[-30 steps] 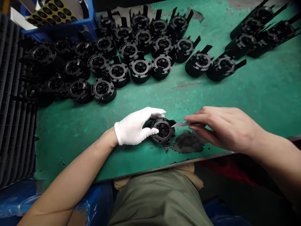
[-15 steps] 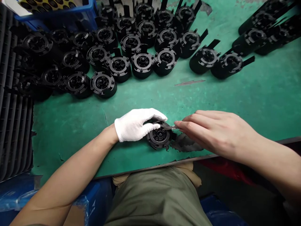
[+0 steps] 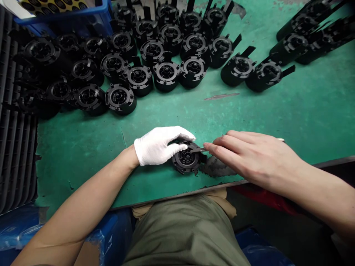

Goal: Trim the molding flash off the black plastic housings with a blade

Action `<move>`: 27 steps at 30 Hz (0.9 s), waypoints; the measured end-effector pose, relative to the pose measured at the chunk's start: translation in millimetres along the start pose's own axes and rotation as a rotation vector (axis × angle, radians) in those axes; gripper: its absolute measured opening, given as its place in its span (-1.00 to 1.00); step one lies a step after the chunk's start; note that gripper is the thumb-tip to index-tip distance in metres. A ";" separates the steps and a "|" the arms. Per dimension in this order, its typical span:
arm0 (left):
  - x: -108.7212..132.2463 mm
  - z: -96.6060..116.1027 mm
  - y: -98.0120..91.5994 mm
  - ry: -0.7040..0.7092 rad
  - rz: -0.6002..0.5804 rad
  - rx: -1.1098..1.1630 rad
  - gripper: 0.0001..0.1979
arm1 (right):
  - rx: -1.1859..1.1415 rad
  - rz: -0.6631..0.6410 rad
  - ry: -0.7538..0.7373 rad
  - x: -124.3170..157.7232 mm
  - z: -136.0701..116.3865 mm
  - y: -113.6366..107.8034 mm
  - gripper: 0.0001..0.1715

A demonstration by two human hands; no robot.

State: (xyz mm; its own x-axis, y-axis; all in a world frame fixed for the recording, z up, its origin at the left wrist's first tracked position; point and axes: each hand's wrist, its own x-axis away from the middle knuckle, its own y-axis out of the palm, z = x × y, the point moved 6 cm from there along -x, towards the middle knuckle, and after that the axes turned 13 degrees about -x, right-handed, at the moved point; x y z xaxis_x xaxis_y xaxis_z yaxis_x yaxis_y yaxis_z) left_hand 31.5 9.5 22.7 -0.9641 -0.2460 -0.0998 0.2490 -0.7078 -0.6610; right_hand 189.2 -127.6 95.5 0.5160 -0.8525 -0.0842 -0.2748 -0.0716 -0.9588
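Observation:
My left hand (image 3: 159,146), in a white glove, grips the far left rim of a round black plastic housing (image 3: 187,158). The housing sits near the table's front edge, with its ribbed, ringed face up. My bare right hand (image 3: 246,153) is closed around a slim tool with a thin metal blade (image 3: 197,150). The blade's tip rests at the housing's face, close to my left thumb. Most of the tool is hidden under my right fingers; a pale end shows behind the knuckles.
Several similar black housings (image 3: 166,74) stand crowded at the back left, and more (image 3: 291,46) at the back right. A blue bin (image 3: 69,22) holds a sheet of round stickers. Black slatted racking (image 3: 16,129) borders the left side of the green tabletop (image 3: 91,147), which has a dark worn patch.
The blade has turned slightly, and my right hand has shifted a little; a pale tool end now shows behind it. My left hand keeps its hold on the housing.

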 end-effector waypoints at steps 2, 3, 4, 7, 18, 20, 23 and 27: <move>-0.2 0.6 -0.4 -0.001 -0.002 0.000 -0.74 | 0.003 0.013 -0.014 -1.3 -0.7 -1.3 -0.60; -0.3 0.8 -0.6 -0.002 -0.002 -0.001 -0.74 | 0.007 0.016 -0.019 -1.8 -1.2 -1.5 -0.60; -0.3 0.9 -0.8 -0.001 -0.001 -0.002 -0.75 | 0.013 0.019 -0.024 -2.2 -1.7 -1.6 -0.60; -0.3 0.5 -1.1 0.002 0.002 -0.004 -0.75 | 0.027 0.023 -0.030 -2.9 -2.8 -0.8 -0.63; -0.2 1.6 -2.2 0.020 0.009 -0.009 -0.75 | -0.074 0.049 0.032 12.8 13.5 -3.7 -0.75; 0.2 1.4 -2.0 0.019 0.007 -0.011 -0.74 | -0.079 0.109 0.080 16.0 15.1 -2.1 -0.80; 0.6 0.1 -1.5 0.013 0.001 -0.015 -0.74 | -0.074 0.147 0.085 15.8 12.2 5.9 -0.80; 0.6 -0.7 -1.5 0.018 0.004 -0.026 -0.74 | -0.074 0.142 0.066 11.5 12.7 15.7 -0.77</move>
State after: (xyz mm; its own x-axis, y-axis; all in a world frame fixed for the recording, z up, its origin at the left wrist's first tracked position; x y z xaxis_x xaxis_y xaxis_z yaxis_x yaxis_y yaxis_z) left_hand 30.5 10.8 23.1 -0.9646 -0.2371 -0.1155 0.2508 -0.6893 -0.6796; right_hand 201.1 -131.9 76.1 0.4137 -0.8889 -0.1970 -0.4014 0.0162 -0.9158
